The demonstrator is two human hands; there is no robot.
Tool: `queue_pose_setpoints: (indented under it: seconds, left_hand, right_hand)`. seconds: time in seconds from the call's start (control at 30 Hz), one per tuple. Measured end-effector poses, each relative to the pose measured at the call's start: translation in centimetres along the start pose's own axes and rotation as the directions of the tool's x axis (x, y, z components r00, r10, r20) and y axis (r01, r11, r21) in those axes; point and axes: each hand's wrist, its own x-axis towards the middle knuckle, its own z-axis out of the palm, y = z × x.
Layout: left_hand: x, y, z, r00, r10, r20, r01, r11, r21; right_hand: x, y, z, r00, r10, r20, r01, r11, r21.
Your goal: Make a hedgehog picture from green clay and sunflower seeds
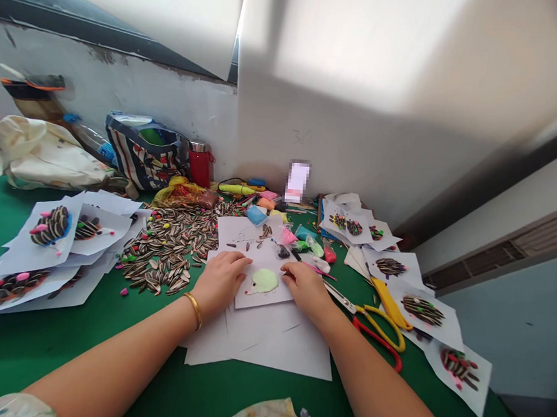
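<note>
A small white card (266, 296) lies on a stack of white sheets (261, 339), with a pale green clay shape (263, 280) stuck on it. My left hand (220, 279) rests on the card's left edge, its fingers curled toward the clay. My right hand (306, 286) rests on the card's right edge with fingers bent down against the paper. A gold bangle (194, 308) circles my left wrist. Whether either hand pinches anything small is not visible.
A heap of sunflower seeds (169, 249) spreads left of the card. Finished seed pictures (51, 226) lie left and right (423, 310). Yellow and red scissors (378, 321), a yellow knife, clay pieces (277, 224), a red flask (200, 165) and bags (143, 150) stand along the wall.
</note>
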Motion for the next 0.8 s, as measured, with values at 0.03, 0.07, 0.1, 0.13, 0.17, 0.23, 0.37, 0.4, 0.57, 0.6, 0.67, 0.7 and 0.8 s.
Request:
queue_pose_setpoints:
  seconds: [0.03, 0.07, 0.1, 0.13, 0.17, 0.23, 0.37, 0.4, 0.57, 0.6, 0.67, 0.7, 0.8]
  left_hand:
    - [0.0, -0.1, 0.1, 1.0, -0.006, -0.002, 0.006, 1.0, 0.003]
    - [0.1, -0.1, 0.1, 1.0, -0.014, -0.004, 0.014, 1.0, 0.003]
    - [0.1, -0.1, 0.1, 1.0, -0.02, -0.006, 0.02, 1.0, -0.004]
    - [0.2, -0.1, 0.0, 1.0, -0.025, -0.01, 0.024, 0.999, -0.02]
    - [0.2, 0.0, -0.1, 1.0, -0.024, -0.01, 0.024, 0.999, -0.047]
    - [0.3, 0.1, -0.3, 1.0, -0.016, 0.001, 0.016, 0.993, -0.117]
    - [0.1, 0.6, -0.7, 0.998, -0.025, 0.064, 0.038, 0.979, -0.201]
    - [0.1, 0.7, -0.8, 0.997, -0.042, 0.07, 0.055, 0.978, -0.199]
    - [-0.2, 1.5, -1.5, 0.988, -0.138, 0.063, 0.146, 0.979, -0.14]
    - [-0.3, 1.7, -1.7, 0.986, -0.144, 0.078, 0.153, 0.981, -0.116]
    - [-0.5, 2.1, -2.1, 0.981, -0.148, 0.127, 0.156, 0.987, -0.049]
    - [-0.6, 2.3, -2.2, 0.978, -0.148, 0.15, 0.151, 0.988, -0.014]
    - [-0.6, 2.5, -2.4, 0.982, -0.115, 0.148, 0.106, 0.992, 0.064]
  right_hand:
    - [0.0, 0.0, 0.0, 1.0, 0.005, 0.012, -0.005, 1.0, 0.001]
    - [0.0, 0.1, 0.0, 1.0, 0.006, 0.02, -0.006, 1.0, 0.001]
    - [0.1, 0.1, 0.0, 1.0, 0.003, 0.024, -0.003, 1.0, 0.0]
    - [0.1, 0.1, 0.0, 1.0, 0.0, 0.024, 0.0, 1.0, -0.003]
    - [0.1, 0.1, 0.0, 1.0, -0.002, 0.02, 0.002, 1.0, -0.005]
    - [0.1, 0.1, 0.0, 1.0, 0.0, 0.008, 0.0, 1.0, -0.009]
    - [0.1, -0.2, -0.1, 0.999, 0.044, 0.007, -0.044, 0.999, 0.012]
    - [0.1, -0.2, -0.1, 0.998, 0.056, 0.008, -0.056, 0.998, 0.021]
    - [0.1, -0.2, 0.0, 0.997, 0.073, -0.011, -0.072, 0.995, 0.062]
    - [0.1, -0.1, 0.1, 0.998, 0.059, -0.017, -0.058, 0.996, 0.067]
    - [0.1, 0.1, 0.3, 1.0, 0.012, -0.028, -0.01, 0.998, 0.068]
    - [0.1, 0.2, 0.5, 0.999, -0.016, -0.034, 0.018, 0.998, 0.064]
    - [0.1, 0.3, 0.8, 0.995, -0.085, -0.057, 0.087, 0.996, 0.035]
